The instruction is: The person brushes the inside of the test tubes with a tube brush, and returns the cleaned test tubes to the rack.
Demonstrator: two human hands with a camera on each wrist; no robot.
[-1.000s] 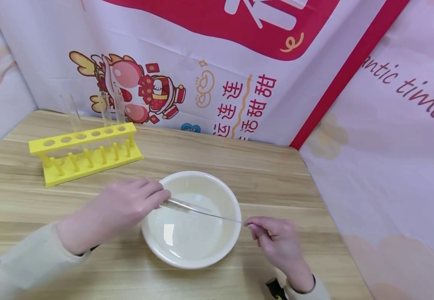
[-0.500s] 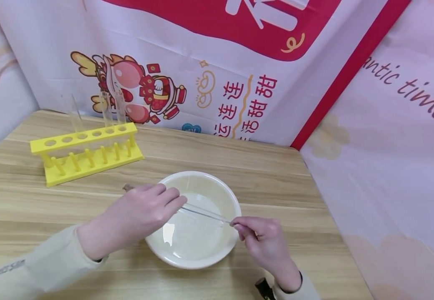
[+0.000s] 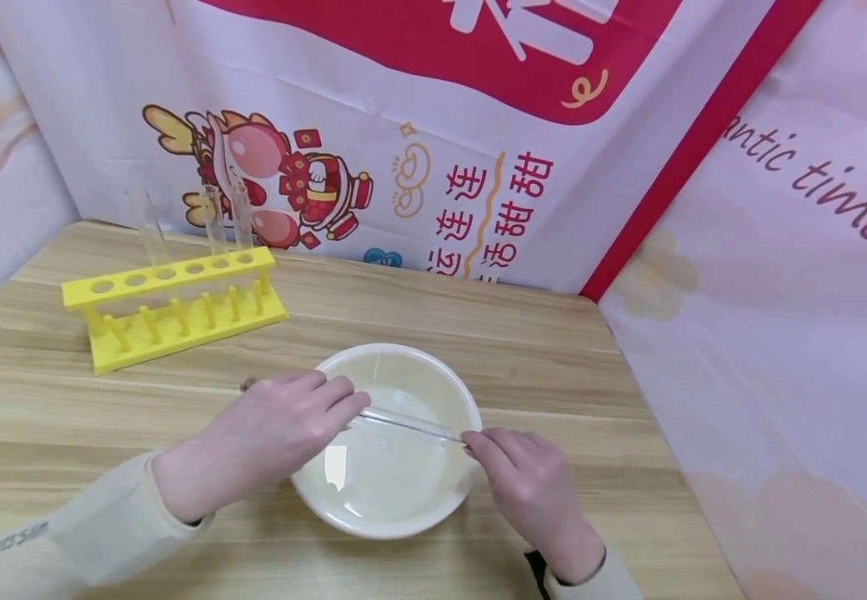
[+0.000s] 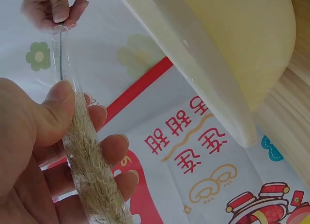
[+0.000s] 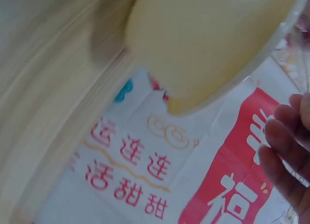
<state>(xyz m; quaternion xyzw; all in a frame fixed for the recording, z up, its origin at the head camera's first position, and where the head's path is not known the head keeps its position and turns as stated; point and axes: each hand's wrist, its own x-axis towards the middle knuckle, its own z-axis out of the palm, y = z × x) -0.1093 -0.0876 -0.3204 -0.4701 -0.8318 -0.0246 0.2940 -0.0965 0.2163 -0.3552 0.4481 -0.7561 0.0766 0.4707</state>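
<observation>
Over the white bowl (image 3: 381, 529), my left hand (image 3: 283, 429) holds a clear glass test tube (image 3: 422, 423), its fingers curled round it. Inside the tube is a test tube brush, whose pale bristles (image 4: 94, 161) fill the part within the left hand in the left wrist view. The brush's twisted wire handle (image 4: 60, 56) comes out of the tube's mouth. My right hand (image 3: 534, 487) pinches that wire between thumb and fingers, close to the mouth. In the right wrist view the right hand's fingers (image 5: 286, 151) show at the edge, while the wire is hard to see.
A yellow test tube rack (image 3: 171, 279) stands at the back left of the wooden table (image 3: 538, 350), with several holes and pegs. Glass test tubes (image 3: 150, 225) stand in it. Printed cloth (image 3: 418, 75) hangs behind the table and along its sides.
My left hand has moved right with the test tube, and my right hand has moved left. Less wire shows between the tube's mouth and my right hand; the brush sits deeper in the tube.
</observation>
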